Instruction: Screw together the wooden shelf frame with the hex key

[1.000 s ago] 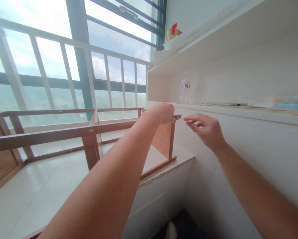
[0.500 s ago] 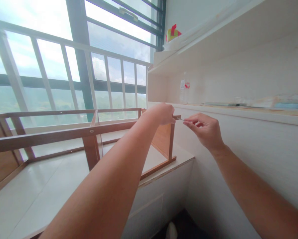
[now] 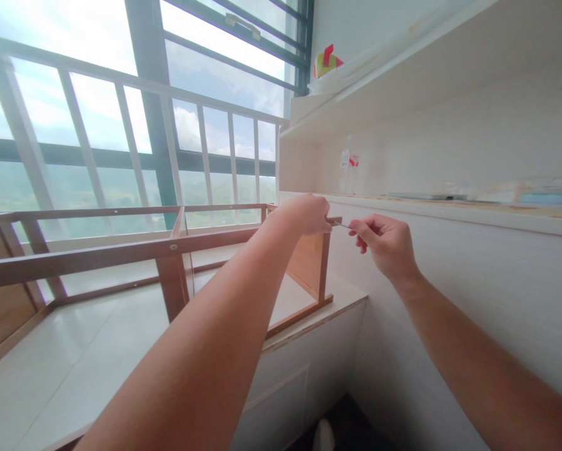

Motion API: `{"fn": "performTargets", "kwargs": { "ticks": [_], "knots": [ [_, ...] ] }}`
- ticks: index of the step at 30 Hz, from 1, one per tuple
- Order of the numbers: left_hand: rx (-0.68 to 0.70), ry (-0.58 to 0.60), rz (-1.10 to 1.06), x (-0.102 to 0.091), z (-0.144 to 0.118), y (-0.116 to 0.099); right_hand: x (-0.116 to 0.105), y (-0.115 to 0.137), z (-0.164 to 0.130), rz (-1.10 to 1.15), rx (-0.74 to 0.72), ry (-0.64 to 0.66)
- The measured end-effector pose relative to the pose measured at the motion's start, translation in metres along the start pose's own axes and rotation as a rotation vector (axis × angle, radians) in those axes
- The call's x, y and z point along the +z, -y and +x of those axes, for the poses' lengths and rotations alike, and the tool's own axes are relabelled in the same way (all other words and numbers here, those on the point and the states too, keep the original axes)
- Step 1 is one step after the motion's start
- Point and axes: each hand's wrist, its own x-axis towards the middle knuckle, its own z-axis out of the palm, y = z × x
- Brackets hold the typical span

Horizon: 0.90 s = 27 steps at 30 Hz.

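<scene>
Thin metal rod [image 3: 342, 225], right of centre in view, pinched in right hand [image 3: 387, 244] fingers, tip at the end of the wooden frame [image 3: 206, 243] on the surface [image 3: 97, 338]. Could slip off if angled badly or the frame shifts. Left hand [image 3: 306, 215] fingers curled on frame end, arm outstretched from bottom; right forearm slants from lower right.
</scene>
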Motion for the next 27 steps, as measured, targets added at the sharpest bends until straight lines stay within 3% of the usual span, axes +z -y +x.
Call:
{"fn": "performTargets", "kwargs": {
  "ticks": [4,9,20,27],
  "knots": [
    [0.013,-0.007,0.006,0.001,0.001,0.001,0.009,0.006,0.001,0.286,0.111,0.034],
    [0.017,-0.009,0.020,0.001,0.002,0.001,0.012,0.007,0.003,0.471,0.259,0.065],
    [0.032,-0.010,0.030,0.001,0.003,0.000,0.009,0.005,-0.002,0.645,0.412,0.229],
    [0.024,-0.007,0.030,0.001,0.002,0.001,0.012,0.007,-0.007,0.683,0.377,0.261]
  ]
}}
